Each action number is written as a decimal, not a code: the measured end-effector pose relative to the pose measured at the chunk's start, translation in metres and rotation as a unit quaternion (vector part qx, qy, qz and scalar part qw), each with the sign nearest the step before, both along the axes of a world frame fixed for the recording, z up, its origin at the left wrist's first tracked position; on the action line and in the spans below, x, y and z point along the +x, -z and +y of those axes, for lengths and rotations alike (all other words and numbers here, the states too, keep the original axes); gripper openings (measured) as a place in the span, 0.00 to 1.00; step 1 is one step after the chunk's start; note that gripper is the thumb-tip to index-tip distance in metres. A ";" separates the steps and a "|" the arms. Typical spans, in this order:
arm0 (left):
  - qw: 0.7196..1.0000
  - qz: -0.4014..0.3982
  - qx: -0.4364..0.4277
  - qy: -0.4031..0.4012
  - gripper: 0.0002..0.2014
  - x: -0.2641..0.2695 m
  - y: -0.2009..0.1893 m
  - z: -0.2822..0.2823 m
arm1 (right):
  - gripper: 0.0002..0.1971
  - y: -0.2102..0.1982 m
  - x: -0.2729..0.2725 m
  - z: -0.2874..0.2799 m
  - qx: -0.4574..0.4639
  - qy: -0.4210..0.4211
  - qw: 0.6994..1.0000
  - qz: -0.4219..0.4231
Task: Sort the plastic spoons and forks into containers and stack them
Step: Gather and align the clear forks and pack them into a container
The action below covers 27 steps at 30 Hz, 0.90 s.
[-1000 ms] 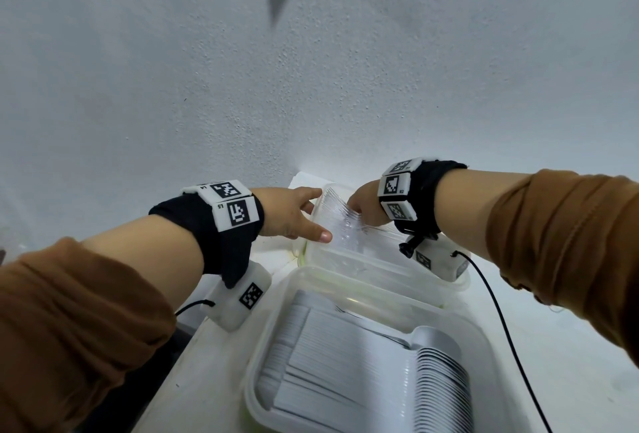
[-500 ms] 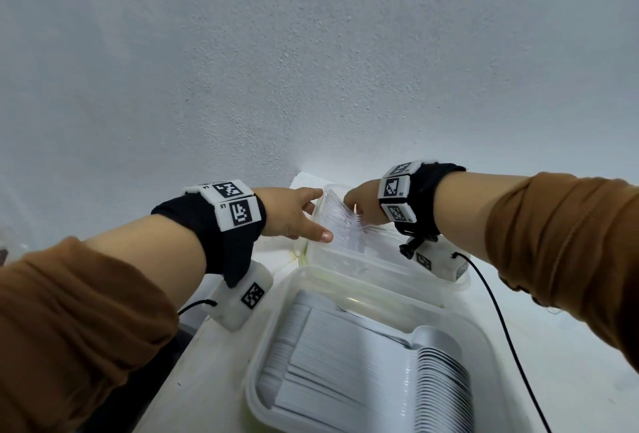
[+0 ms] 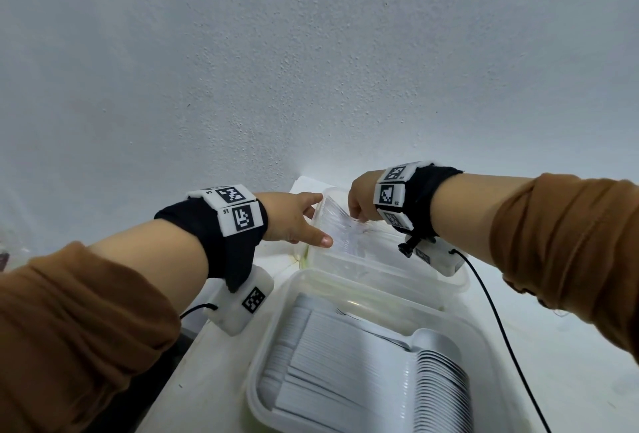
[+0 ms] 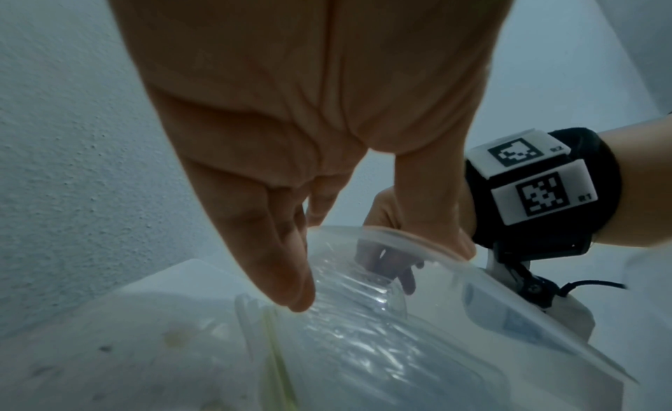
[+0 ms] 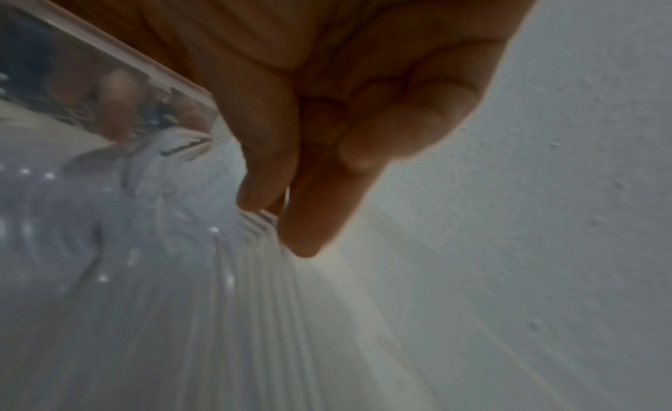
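With the white spoons (image 3: 366,374) already stacked in the near container (image 3: 266,356), the right hand (image 3: 361,201) pinches the clear forks (image 3: 345,228) inside the far container (image 3: 387,270), steadied by the left hand (image 3: 294,216) with straight fingers; stacking containers seems left.

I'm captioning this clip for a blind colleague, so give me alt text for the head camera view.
Two hands reach into the far clear container by a white wall: the right hand grips a bundle of clear plastic cutlery while the left hand touches the bundle's side with straight fingers. Nearer the camera, a second container holds neatly stacked white spoons.
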<state>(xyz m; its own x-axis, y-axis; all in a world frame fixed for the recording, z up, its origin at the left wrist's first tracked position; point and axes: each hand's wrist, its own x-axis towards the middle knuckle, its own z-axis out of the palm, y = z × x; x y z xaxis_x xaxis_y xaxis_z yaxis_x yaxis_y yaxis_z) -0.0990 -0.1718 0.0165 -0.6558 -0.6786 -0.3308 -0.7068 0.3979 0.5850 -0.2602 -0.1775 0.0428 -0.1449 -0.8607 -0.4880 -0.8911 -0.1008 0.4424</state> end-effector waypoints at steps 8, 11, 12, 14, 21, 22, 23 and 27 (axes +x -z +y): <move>1.000 0.002 0.006 -0.011 0.43 0.000 -0.001 0.001 | 0.14 -0.010 0.010 0.008 -0.079 0.027 0.996 -0.036; 1.000 0.005 0.010 -0.010 0.42 0.000 0.000 0.000 | 0.14 -0.009 0.007 0.008 -0.064 0.023 0.996 -0.050; 1.000 0.006 0.009 -0.008 0.41 0.000 0.000 0.000 | 0.15 -0.009 0.006 0.008 -0.055 0.023 0.997 -0.057; 1.000 0.007 0.010 -0.004 0.39 0.000 0.001 0.000 | 0.15 -0.008 0.004 0.007 -0.034 0.033 0.996 -0.070; 1.000 0.007 0.013 -0.001 0.39 -0.001 0.001 -0.001 | 0.18 0.000 0.000 0.009 -0.004 -0.008 0.997 -0.072; 1.000 0.008 0.013 0.001 0.39 -0.001 0.001 -0.001 | 0.17 0.001 -0.001 0.009 0.000 -0.006 0.997 -0.076; 1.000 0.007 0.013 0.002 0.39 -0.001 0.001 -0.001 | 0.16 0.003 -0.002 0.008 0.001 -0.006 0.997 -0.081; 1.000 0.001 0.014 0.001 0.42 -0.001 0.001 -0.002 | 0.15 0.005 -0.005 0.007 0.007 0.009 0.994 -0.108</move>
